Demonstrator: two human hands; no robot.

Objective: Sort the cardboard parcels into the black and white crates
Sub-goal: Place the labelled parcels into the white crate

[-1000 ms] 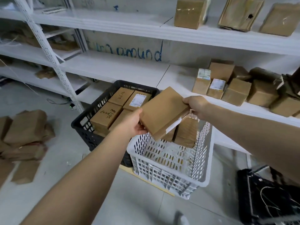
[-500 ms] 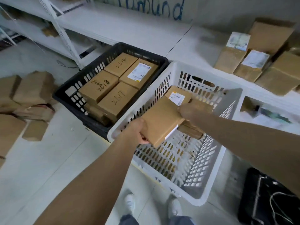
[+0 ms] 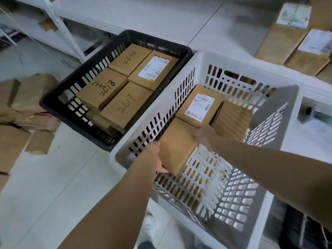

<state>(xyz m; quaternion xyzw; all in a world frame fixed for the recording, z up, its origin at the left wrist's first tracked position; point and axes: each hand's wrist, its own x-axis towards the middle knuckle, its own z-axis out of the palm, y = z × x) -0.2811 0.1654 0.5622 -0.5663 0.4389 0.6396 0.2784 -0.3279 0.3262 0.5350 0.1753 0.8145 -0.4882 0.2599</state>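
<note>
2 hands hold 1 plain brown cardboard parcel (image 3: 177, 150) inside the white slotted plastic crate (image 3: 224, 59). The left hand (image 3: 154, 157) grips its near corner and the right hand (image 3: 203, 135) curls over its far edge. It sits tilted, near the crate's left wall and against a labelled brown parcel (image 3: 199, 106). The black slotted plastic crate (image 3: 154, 39) alongside shows 4 parcels on top. Recommendation: level the parcel, lower it flat beside the labelled one, and release only once it rests.
</note>
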